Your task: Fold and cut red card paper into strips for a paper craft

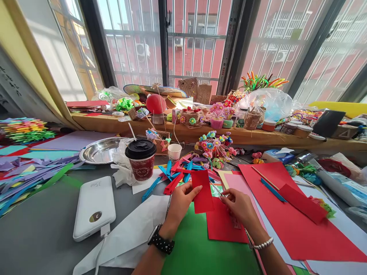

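My left hand (pixel 185 196), with a dark watch on the wrist, pinches the left edge of a small upright red paper rectangle (pixel 203 194). Opposite it, my right hand (pixel 236 202), wearing a beaded bracelet, has its fingers closed on thin metal scissors (pixel 218 191), whose blades point up and left towards the paper's right edge. Below the hands a second red piece (pixel 223 227) lies on a green sheet (pixel 195 248). Folded blue and red paper strips (pixel 173 183) are heaped just behind my left hand.
At the left are a white power bank (pixel 94 206) with a cable, a lidded cup (pixel 140 162) and a metal dish (pixel 100 151). Large red paper (pixel 298 221) covers the right side. Craft flowers (pixel 215 147) stand behind, below a crowded ledge (pixel 129 125).
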Action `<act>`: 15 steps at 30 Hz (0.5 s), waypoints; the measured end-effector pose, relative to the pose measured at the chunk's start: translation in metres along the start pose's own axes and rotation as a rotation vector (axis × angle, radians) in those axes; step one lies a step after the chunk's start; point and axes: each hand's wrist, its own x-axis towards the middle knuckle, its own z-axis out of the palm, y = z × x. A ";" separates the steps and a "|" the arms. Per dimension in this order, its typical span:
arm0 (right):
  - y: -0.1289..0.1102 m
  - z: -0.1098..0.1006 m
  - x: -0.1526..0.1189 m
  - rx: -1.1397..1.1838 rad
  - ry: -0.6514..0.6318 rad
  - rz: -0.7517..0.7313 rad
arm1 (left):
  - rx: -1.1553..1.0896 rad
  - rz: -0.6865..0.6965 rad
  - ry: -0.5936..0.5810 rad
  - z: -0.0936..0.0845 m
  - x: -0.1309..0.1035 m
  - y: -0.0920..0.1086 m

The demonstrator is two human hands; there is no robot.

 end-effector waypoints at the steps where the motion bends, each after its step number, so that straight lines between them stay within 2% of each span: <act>1: 0.000 0.000 0.000 0.003 0.018 -0.021 | 0.003 -0.006 -0.002 0.000 0.000 0.001; 7: -0.006 -0.002 -0.001 0.085 0.045 -0.079 | 0.002 -0.041 -0.057 0.002 -0.001 0.001; 9: -0.011 -0.003 -0.003 0.179 -0.005 -0.076 | 0.026 -0.023 -0.058 0.002 -0.002 0.002; 13: -0.023 0.000 -0.008 0.447 -0.188 -0.081 | 0.051 0.018 -0.070 0.003 -0.003 0.001; 15: -0.027 0.003 -0.011 0.471 -0.226 -0.082 | 0.059 0.032 -0.089 0.004 -0.003 -0.002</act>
